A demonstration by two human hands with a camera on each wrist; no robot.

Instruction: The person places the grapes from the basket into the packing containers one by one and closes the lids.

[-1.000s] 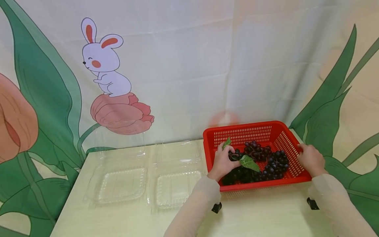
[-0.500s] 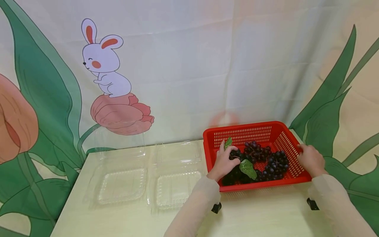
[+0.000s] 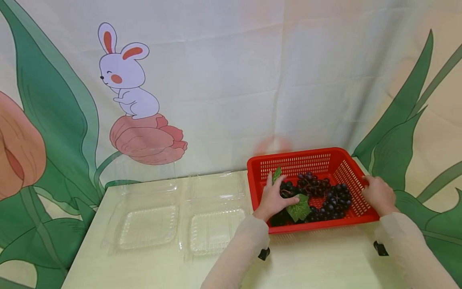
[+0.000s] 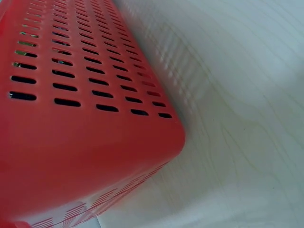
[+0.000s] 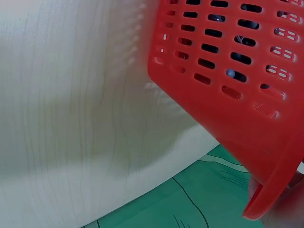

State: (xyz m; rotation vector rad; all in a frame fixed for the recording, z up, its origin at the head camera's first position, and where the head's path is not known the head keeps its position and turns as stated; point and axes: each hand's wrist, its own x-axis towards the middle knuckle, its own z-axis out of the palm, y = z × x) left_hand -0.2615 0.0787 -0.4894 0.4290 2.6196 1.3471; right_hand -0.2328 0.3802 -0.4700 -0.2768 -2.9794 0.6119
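A red plastic basket (image 3: 258,164) with slotted walls stands at the table's right, holding several dark grape bunches (image 3: 335,200) and green leaves. Inside its left part, my left hand (image 3: 272,200) reaches over the grapes with fingers and thumb spread. The thumb touches a broad leaf (image 3: 298,209), and a smaller leaf (image 3: 276,174) shows by the fingertips. My right hand (image 3: 380,195) grips the basket's right rim; the right wrist view shows its fingers (image 5: 255,187) beneath the rim. The left wrist view shows the basket's outer wall (image 4: 95,137), and the left hand is out of sight there.
Two clear plastic clamshell boxes lie lidded-open to the left of the basket: a far-left box (image 3: 148,226) and a nearer box (image 3: 216,228). They share a pale wood-grain table (image 3: 144,269). Behind hangs a printed cloth (image 3: 223,100) with a rabbit and tulips.
The left hand's thumb and fingers have spread apart, and the broad leaf has turned and swung down to the left. The right hand and basket stay where they were.
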